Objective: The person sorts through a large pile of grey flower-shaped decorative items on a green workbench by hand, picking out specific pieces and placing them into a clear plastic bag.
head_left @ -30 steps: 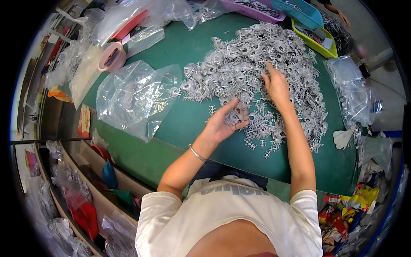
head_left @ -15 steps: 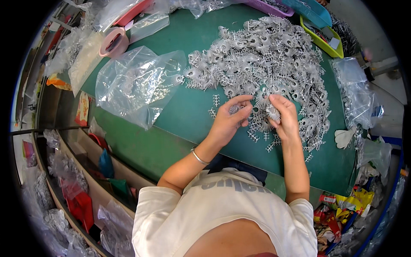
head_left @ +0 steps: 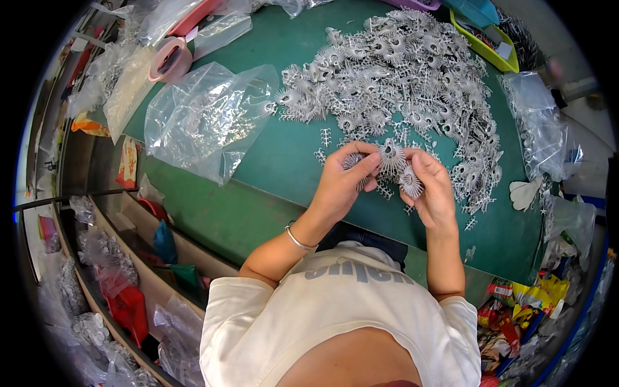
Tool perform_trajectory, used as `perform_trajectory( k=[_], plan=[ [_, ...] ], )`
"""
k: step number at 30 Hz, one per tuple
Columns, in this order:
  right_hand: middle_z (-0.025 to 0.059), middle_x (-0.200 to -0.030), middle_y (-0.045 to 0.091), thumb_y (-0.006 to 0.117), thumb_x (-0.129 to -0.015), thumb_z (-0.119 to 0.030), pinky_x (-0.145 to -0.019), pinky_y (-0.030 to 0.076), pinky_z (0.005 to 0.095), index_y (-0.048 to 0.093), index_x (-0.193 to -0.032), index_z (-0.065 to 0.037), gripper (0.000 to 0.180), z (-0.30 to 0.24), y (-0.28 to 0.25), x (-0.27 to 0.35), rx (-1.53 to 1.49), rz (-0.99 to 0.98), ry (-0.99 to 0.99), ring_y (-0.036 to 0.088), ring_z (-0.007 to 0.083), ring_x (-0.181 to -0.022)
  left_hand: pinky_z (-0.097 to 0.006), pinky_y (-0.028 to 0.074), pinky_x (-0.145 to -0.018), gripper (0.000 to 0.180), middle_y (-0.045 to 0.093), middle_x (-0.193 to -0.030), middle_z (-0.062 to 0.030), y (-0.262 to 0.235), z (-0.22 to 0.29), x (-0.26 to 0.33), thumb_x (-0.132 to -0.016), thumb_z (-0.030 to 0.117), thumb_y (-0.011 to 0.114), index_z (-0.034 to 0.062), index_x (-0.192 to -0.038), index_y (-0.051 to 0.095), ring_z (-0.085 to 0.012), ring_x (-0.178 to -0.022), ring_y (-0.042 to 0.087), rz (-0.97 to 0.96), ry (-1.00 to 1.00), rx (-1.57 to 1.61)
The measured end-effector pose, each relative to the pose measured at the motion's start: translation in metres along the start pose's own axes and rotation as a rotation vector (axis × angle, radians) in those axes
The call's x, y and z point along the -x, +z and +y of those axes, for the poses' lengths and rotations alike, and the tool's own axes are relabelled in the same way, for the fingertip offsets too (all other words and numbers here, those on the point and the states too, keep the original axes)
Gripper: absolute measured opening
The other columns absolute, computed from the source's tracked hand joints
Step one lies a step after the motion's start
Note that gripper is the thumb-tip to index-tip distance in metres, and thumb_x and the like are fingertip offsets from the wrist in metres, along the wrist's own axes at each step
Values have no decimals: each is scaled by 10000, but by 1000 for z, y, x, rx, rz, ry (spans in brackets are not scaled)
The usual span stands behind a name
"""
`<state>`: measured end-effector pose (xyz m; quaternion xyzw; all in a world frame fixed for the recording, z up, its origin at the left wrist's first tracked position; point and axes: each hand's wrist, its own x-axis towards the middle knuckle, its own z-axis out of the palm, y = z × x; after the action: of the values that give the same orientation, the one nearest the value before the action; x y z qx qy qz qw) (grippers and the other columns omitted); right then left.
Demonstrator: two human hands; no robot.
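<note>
- Smooth green desk (head_left: 284, 155), bearing a sprawling heap of grey, spiky, fan-shaped pieces (head_left: 393, 71).
- My right grip (head_left: 435, 188) has come back from the heap to meet my left grip (head_left: 342, 177): picking out has become two-handed handling.
- My left closes around a grey, round, ribbed piece (head_left: 354, 164), partly covered.
- Between both: a larger grey ribbed fan (head_left: 391, 157); a smaller grey ribbed fan (head_left: 410, 182), held by my right. Whether they're joined, I can't tell.
</note>
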<state>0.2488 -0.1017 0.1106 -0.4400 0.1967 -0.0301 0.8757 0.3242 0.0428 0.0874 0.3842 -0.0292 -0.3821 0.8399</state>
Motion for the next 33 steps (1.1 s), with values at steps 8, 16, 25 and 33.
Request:
perform_trajectory(
  k=[8, 16, 25, 33],
  plan=[
    [96, -905, 584, 523, -870, -79, -486, 465, 207, 500, -1117, 35, 273, 1, -5, 15, 174, -32, -184, 566, 107, -682, -240, 431, -543, 126, 539, -798, -44, 3, 3, 8, -845, 70, 570, 9, -951, 537, -112, -724, 517, 39, -7, 49],
    [113, -981, 565, 527, -837, 13, -504, 474, 212, 470, -1163, 44, 332, 1, 3, 23, 238, 15, -265, 586, 137, -762, -246, 450, -552, 140, 546, -811, -53, 6, 4, 15, -844, 69, 569, 2, -961, 533, -119, -736, 526, 35, 5, 38],
    [127, -1034, 539, 513, -822, 57, -523, 451, 181, 456, -1215, 26, 399, -4, 7, 32, 424, -45, -222, 578, 113, -774, -226, 432, -505, 212, 565, -795, -61, 8, 6, 18, -820, 48, 586, -2, -1018, 528, -111, -653, 533, -14, -2, -229],
    [113, -1031, 516, 523, -802, 83, -573, 451, 181, 462, -1208, 38, 413, -10, 4, 36, 426, -24, -309, 558, 105, -774, -220, 427, -494, 195, 564, -803, -46, 10, 5, 18, -807, 36, 610, 7, -984, 535, -98, -675, 534, 121, 98, -75]
  ],
)
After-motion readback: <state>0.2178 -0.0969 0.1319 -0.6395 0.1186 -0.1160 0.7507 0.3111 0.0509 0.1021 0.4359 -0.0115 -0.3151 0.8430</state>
